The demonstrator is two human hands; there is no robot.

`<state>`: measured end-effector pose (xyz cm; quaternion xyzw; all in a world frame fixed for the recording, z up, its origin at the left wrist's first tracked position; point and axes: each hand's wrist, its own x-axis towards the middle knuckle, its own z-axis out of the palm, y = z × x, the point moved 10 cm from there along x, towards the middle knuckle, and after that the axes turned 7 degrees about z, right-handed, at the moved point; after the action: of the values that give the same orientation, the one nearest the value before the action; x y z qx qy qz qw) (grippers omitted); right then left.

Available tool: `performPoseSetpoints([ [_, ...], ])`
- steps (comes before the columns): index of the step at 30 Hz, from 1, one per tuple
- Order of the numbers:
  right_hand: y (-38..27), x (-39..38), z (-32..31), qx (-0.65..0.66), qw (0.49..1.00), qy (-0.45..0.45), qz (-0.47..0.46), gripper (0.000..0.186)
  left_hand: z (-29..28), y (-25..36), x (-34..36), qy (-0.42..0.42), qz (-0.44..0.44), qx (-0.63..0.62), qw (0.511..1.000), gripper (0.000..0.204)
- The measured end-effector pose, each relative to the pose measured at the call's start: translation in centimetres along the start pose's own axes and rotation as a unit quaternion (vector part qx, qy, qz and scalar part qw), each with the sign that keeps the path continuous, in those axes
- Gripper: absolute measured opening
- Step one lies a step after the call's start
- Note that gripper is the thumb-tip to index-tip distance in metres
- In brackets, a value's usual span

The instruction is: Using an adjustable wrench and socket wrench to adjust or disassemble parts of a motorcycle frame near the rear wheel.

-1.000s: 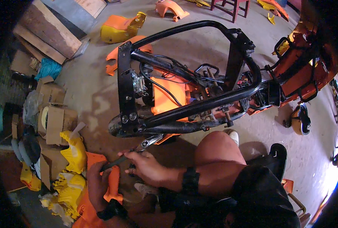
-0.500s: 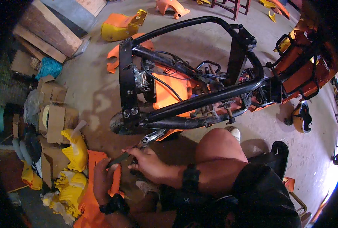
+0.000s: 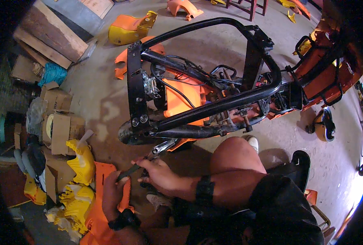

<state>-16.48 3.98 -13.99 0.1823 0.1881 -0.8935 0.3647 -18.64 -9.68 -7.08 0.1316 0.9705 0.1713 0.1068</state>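
While the right hand [image 3: 157,173] is clasping the dark handle of a metal-headed tool [image 3: 161,148] with curled fingers, the left hand [image 3: 112,195] is gripping its tail end; the tool is slanting just beside the near left corner of the black frame [image 3: 218,107], and an orange panel [image 3: 101,175] is lying lower left of that frame.

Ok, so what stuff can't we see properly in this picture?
In the head view:
Tool: the left hand and right hand cover parts of it.
Tool's far end: too small to tell what it touches.
Wheel: the frame hides part.
Shoe: the knee hides part.
Stool: the upper edge cuts off its top.
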Motion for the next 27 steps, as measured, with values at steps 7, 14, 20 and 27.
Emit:
performPoseSetpoints([
  [7,-0.5,-0.1,2.5,-0.012,1.0,-0.021,0.017,0.039,-2.5,1.5,-1.2,0.022,-0.044,-0.043,0.998,0.021],
  [14,2.2,1.2,2.2,0.019,0.993,-0.108,0.052,0.032,-3.9,0.9,-1.7,0.019,-0.03,0.024,0.999,0.02],
  [20,2.2,1.0,2.5,0.026,0.99,-0.123,0.056,0.028,-5.4,2.9,-1.8,0.076,-0.006,0.007,0.997,0.02],
  [27,2.2,0.8,2.4,0.042,0.99,-0.12,0.064,0.026,-5.1,2.9,-1.5,0.055,-0.045,-0.022,0.997,0.02],
])
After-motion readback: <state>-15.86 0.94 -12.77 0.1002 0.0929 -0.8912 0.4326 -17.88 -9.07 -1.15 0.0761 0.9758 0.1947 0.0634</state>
